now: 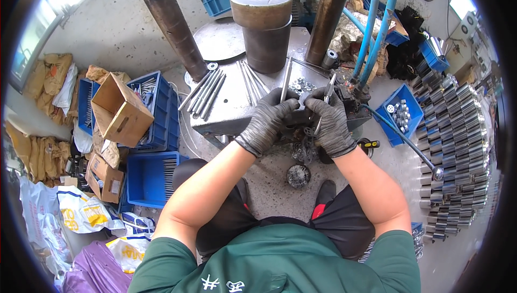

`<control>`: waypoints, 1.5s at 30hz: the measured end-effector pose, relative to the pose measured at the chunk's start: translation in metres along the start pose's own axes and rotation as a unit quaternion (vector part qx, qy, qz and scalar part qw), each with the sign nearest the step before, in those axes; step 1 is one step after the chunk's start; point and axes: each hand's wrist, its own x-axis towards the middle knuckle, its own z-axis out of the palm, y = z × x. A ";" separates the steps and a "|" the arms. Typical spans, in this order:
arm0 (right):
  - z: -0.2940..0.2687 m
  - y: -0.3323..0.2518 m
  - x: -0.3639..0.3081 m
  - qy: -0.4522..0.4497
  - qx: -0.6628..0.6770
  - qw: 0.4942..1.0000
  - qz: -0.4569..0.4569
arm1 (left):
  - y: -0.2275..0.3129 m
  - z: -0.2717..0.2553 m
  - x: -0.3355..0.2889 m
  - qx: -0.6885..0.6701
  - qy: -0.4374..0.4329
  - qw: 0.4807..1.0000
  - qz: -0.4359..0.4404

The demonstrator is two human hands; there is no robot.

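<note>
A blue bin (386, 131) at the right of the frame holds short, ring-like metal parts. At the left, a blue tray (144, 177) has rods lined along its right side; above it, an open cardboard box (126, 115) sits tilted on a blue crate (171, 112) containing metal pieces.

Rods (210, 95) fan out on the metal table (234, 85) at upper centre, beside a thick cylinder (264, 29) that stands between two dark columns. Stacked steel cylinders (452, 153) fill the right edge, and a ball-ended lever (404, 145) slants in front of the bin.

Both hands wear grey gloves and work close together near the centre, hiding part of the table's near edge. The left hand (269, 118) is curled, thumb and fingers closed about an upright steel rod (286, 80). The right hand (331, 120) grips a slender pointed tool (330, 85) — tip upward — just beside small loose parts (302, 84).
</note>
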 end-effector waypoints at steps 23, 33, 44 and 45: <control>-0.009 -0.041 -0.010 -0.082 -0.114 0.975 0.174 | -0.002 -0.020 0.011 -0.032 0.040 0.998 -0.041; 0.002 -0.060 -0.025 -0.165 -0.615 0.704 -0.314 | 0.001 -0.034 0.014 -0.148 0.085 0.984 -0.055; -0.002 -0.058 -0.022 -0.157 -0.647 0.668 -0.332 | 0.005 -0.029 0.008 -0.075 0.056 0.995 -0.025; 0.000 -0.059 -0.023 -0.159 -0.648 0.667 -0.332 | 0.005 -0.028 0.009 -0.075 0.056 0.995 -0.025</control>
